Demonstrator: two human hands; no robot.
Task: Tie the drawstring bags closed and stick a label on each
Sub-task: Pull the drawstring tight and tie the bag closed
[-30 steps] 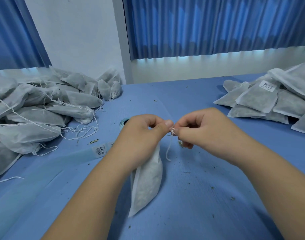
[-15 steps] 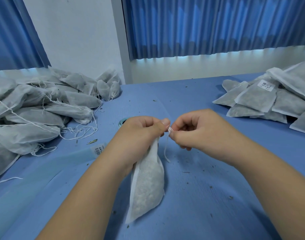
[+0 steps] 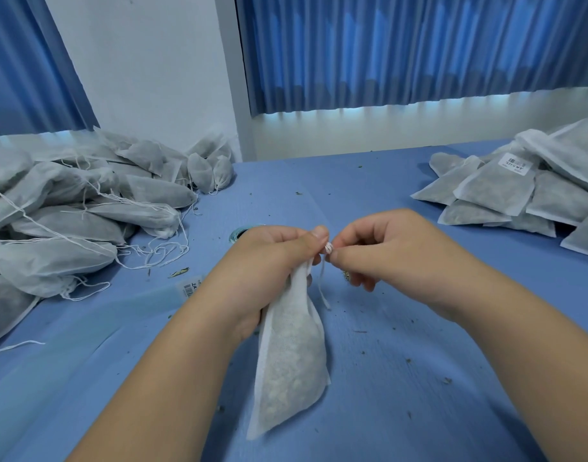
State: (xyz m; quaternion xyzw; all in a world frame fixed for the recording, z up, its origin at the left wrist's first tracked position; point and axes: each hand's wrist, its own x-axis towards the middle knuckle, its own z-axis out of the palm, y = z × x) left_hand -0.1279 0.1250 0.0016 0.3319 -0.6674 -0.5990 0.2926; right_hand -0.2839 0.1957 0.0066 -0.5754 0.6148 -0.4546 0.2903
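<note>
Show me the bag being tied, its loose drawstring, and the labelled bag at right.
bag being tied [image 3: 291,355], head view, filled middle.
loose drawstring [image 3: 320,285], head view, hanging strand.
labelled bag [image 3: 496,191], head view, face below its label.

I count two hands, left hand [image 3: 272,261] and right hand [image 3: 392,251]; one bag [image 3: 291,355] with one drawstring [image 3: 322,285] at six o'clock; two heaps of bags, nine-o'clock heap [image 3: 69,208] and two-o'clock heap [image 3: 519,198].

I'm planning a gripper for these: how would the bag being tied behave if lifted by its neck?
Probably floppy: the bag droops below the left hand gripping its neck. Likely light for its size, given thin fabric and loose fill. Flat-sided, so unlikely to roll.
</note>
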